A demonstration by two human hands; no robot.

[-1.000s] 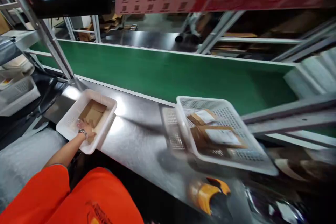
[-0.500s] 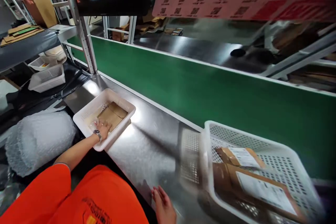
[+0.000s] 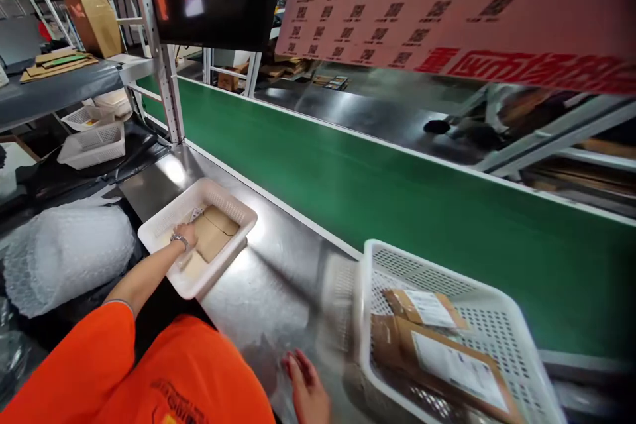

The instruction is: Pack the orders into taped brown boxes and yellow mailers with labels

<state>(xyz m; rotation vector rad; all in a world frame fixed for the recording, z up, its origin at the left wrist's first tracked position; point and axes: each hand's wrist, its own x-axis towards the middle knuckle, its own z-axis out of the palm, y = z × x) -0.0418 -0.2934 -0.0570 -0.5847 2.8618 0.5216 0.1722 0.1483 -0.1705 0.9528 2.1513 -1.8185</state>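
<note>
The brown parcel [image 3: 218, 233] lies just right of my left hand [image 3: 187, 233], whose grip I cannot judge, with my loose-fingered right hand [image 3: 309, 389] farther away

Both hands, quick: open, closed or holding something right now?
Left hand: in the left plastic basket; grip cannot be told.
Right hand: open, nothing visible in it.

- One camera, worn on the head of the person in the orange shirt [image 3: 218, 368], looks forward and down.
- It faces over the metal bench [image 3: 278, 291] to the green belt [image 3: 308, 165], which slants down rightward across its view.
- Close by, the pink sign [image 3: 397, 20] looms at top right.
</note>
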